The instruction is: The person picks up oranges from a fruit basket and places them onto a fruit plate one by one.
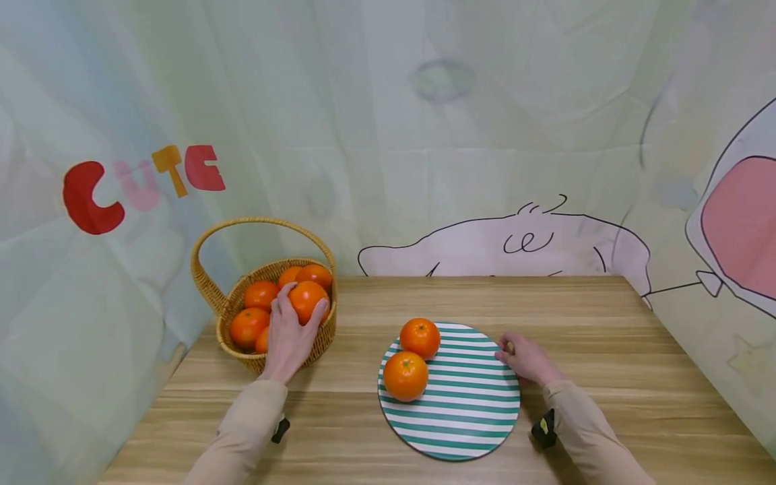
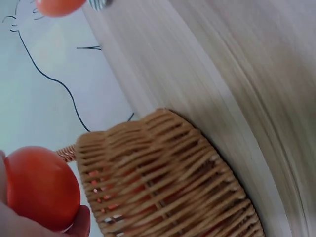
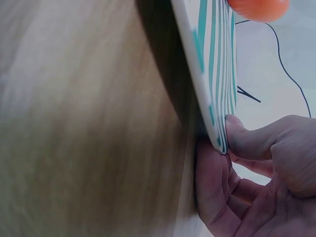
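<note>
My left hand (image 1: 291, 343) grips an orange (image 1: 309, 301) at the right side of a wicker basket (image 1: 325, 337). In the left wrist view that orange (image 2: 42, 188) sits between thumb and fingers, beside the basket's woven wall (image 2: 173, 187). Several more oranges (image 1: 249, 327) lie inside the basket. To the right, a round plate with green and white stripes (image 1: 467, 404) carries two oranges, one behind the other (image 1: 405, 376), on its left part. My right hand (image 1: 529, 358) pinches the plate's right edge; the right wrist view shows thumb above and fingers below the rim (image 3: 216, 133).
The basket's tall arched handle (image 1: 261, 219) rises above the fruit. A wooden table (image 1: 351, 431) lies under everything. Behind and at both sides hangs a printed curtain (image 1: 388, 135) with red and orange letters at left and a cartoon figure at the back.
</note>
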Demonstrator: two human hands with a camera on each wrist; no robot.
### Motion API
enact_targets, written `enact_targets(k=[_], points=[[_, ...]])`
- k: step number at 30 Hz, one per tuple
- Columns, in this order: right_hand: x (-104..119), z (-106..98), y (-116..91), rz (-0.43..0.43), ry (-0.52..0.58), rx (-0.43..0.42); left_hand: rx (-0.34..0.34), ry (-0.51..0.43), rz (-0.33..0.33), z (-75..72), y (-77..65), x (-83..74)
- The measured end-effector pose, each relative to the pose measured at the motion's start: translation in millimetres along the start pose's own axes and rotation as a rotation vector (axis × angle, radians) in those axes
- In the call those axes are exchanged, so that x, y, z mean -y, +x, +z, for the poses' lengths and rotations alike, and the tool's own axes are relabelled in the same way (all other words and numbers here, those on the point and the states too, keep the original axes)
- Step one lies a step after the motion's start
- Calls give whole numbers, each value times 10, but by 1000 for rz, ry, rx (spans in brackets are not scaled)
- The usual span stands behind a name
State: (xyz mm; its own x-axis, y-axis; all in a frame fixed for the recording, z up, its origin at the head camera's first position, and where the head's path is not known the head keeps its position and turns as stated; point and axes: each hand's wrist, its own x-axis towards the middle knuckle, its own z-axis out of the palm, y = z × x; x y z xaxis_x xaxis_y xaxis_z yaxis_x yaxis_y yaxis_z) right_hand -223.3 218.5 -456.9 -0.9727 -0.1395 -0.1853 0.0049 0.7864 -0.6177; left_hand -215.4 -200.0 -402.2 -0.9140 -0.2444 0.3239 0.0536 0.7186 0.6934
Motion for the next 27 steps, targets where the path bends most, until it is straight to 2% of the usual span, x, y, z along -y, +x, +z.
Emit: enact_targets(k=[7,17,22,27], points=[[-33,10,11,-52,-54,-27,63,-47,22,27,-104,-99],[-24,-1,11,-39,-40,-22,132,-81,82,57,-211,-284],[-28,2,8,-46,-36,-24,183,-69,93,97,-231,-347],[-34,4,7,-52,-35,-22,197,-49,133,165,-245,-413]])
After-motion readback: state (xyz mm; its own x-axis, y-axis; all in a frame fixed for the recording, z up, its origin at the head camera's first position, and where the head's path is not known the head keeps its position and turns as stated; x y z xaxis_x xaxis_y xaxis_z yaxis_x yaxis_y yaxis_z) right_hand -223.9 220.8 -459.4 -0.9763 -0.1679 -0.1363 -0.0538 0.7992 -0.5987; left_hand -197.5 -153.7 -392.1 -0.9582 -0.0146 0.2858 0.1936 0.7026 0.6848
